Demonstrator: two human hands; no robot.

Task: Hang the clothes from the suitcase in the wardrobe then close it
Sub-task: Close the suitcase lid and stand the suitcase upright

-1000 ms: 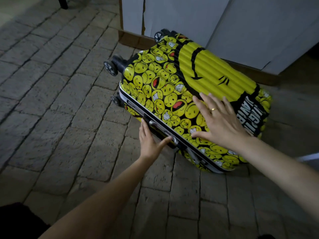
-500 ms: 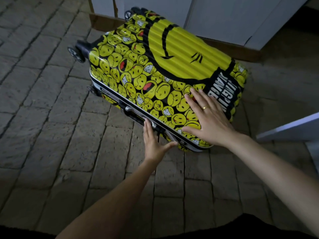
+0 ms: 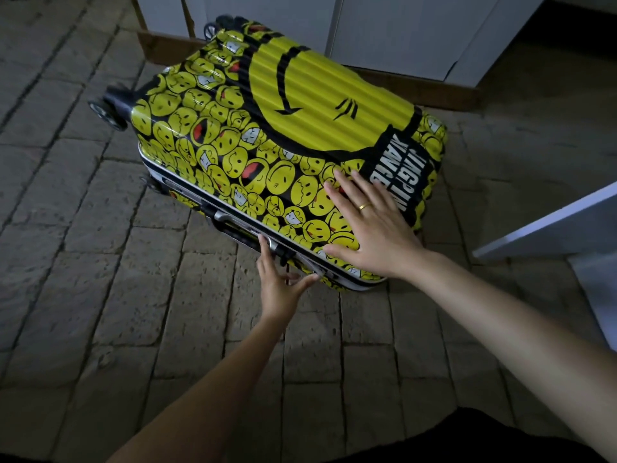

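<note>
Both my hands are on the yellow smiley suitcase (image 3: 267, 128), which lies flat and closed on the stone floor (image 3: 83, 262) just in front of the white wardrobe (image 3: 384, 35). My right hand (image 3: 370, 228) presses flat on the lid near its front right corner, fingers (image 3: 347, 182) spread and straight. My left hand (image 3: 278, 282) reaches the front edge, straight fingers touching the side handle (image 3: 247, 228), thumb stretched toward the latch.
</note>
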